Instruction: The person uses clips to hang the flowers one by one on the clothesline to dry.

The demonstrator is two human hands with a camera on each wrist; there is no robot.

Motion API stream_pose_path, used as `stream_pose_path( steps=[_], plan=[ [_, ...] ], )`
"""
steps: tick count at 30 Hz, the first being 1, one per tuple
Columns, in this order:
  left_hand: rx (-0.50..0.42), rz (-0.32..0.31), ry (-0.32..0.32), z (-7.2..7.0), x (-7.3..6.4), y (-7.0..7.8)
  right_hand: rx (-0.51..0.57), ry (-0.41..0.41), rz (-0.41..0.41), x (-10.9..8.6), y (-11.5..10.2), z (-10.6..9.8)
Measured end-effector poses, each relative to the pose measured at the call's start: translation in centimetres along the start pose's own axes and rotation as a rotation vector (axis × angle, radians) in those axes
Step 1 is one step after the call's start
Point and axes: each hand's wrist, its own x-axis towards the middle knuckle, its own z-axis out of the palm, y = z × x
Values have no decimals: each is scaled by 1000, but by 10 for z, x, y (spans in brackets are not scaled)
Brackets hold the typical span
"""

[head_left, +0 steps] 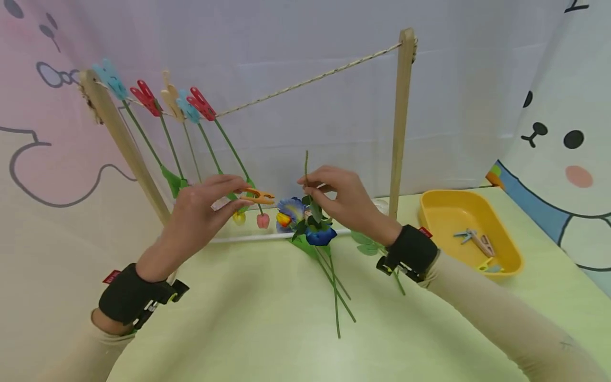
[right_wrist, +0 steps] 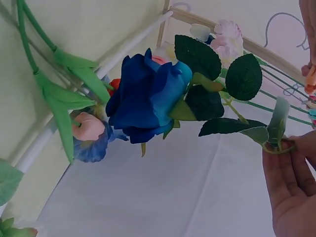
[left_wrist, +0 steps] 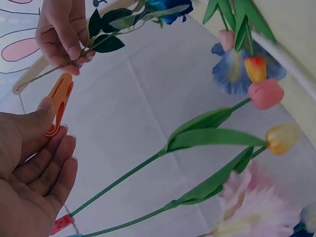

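Left hand (head_left: 193,217) pinches one clothespin (head_left: 259,197), right hand (head_left: 352,199) one rose (head_left: 321,235); tray (head_left: 440,217) holds perhaps four clothespins.

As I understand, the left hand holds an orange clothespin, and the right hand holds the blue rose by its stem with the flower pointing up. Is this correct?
Not quite: the blue rose points down, not up. The head view shows it below the right hand, with the stem end above. The left hand does hold an orange clothespin.
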Motion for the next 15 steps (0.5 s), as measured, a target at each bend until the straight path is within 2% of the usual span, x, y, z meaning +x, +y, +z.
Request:
stream_pose_path(
  steps=[4,10,15],
  plan=[
    [28,36,10,-15,17,-1,-15,-38,16,13,-2,13],
    [119,51,-17,-37,47,-6,-44,-27,-18,39,-5,25],
    [203,44,-29,-59,68,-10,-46,-36,32,57,-8,36]
  ],
)
